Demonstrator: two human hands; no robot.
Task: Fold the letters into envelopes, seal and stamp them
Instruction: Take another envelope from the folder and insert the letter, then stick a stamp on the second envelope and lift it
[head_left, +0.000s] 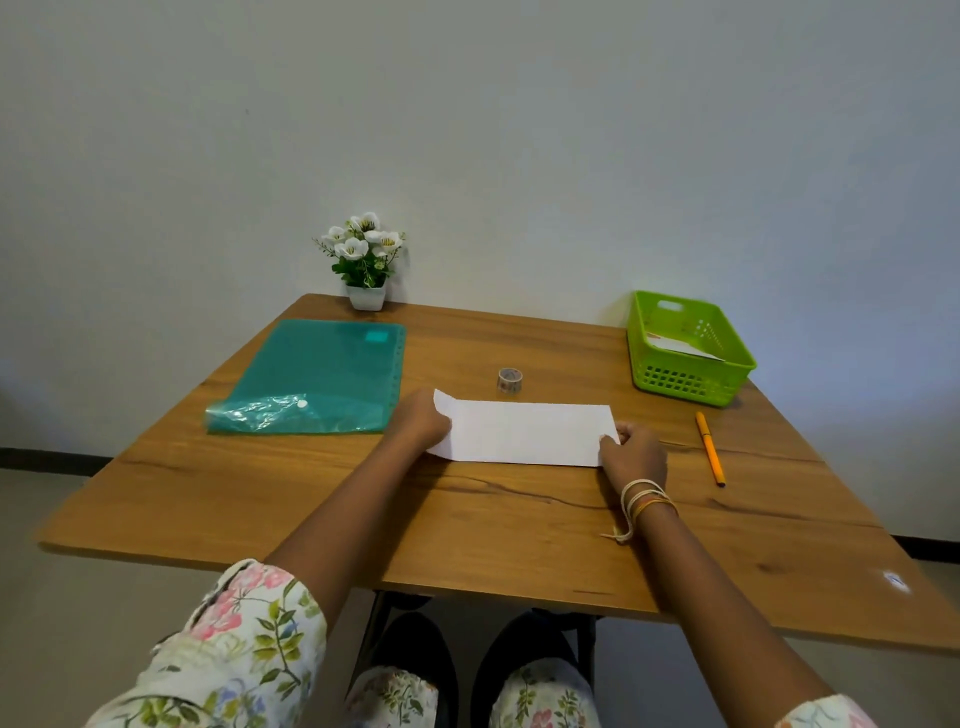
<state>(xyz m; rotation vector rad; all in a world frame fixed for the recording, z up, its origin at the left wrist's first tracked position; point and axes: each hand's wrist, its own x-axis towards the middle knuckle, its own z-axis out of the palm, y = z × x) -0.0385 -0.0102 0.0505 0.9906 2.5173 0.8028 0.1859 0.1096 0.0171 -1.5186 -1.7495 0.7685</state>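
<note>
A white letter sheet (524, 432) lies folded into a long strip on the wooden table (467, 530), in the middle. My left hand (422, 422) pinches its left end, where a corner of the paper curls up. My right hand (635, 451) pinches the right end at the lower corner. A small roll of patterned tape (509, 380) stands just behind the sheet. White envelopes (684, 347) lie inside the green basket (691, 382) at the back right.
A teal plastic folder (317, 376) lies on the left side of the table. An orange pen (709, 448) lies to the right of my right hand. A small pot of white flowers (365, 261) stands at the table's far edge by the wall.
</note>
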